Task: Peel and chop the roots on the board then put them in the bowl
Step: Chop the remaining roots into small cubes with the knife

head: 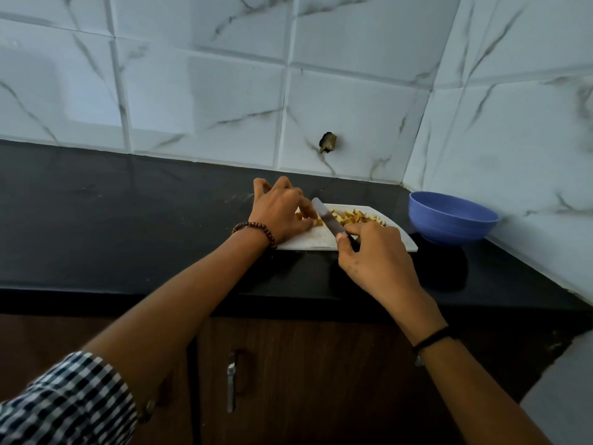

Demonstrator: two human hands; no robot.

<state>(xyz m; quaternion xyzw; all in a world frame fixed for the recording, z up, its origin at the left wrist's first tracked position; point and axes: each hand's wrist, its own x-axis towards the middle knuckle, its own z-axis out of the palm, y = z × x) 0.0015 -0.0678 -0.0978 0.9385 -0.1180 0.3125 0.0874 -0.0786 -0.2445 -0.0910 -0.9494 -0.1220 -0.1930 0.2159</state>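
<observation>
the step in hand looks like chopping, near its end. the white board (308, 240) lies on the dark desk (128, 220) and serves as the landmark here. on the far right part of the board sits a heap of small yellow-brown chopped pieces (353, 216). on the board's left part the left hand (282, 208) bends its fingertips down and pinches a small remaining root piece (318, 222), holding it against the surface; a few more bits show under the fingers, though how many i cannot tell. the right hand (375, 252), at the board's near edge, has its fingers curled round the handle of the knife (327, 221), whose blade slants across the middle of the board, just right of the held piece and between it and the heap. whether the edge touches the piece cannot be told.

the blue bowl (449, 220) stands on the desk just beyond the board's right end, apart from it; no pieces show in the part of its inside that is visible, so the transfer seems not yet done.

the next move, as i judge it, calls for short cuts through the pinched piece with the left fingertips tucked clear of the blade, then gathering the whole heap and carrying or sliding it rightward off the board into the bowl without scattering bits on the desk.
</observation>
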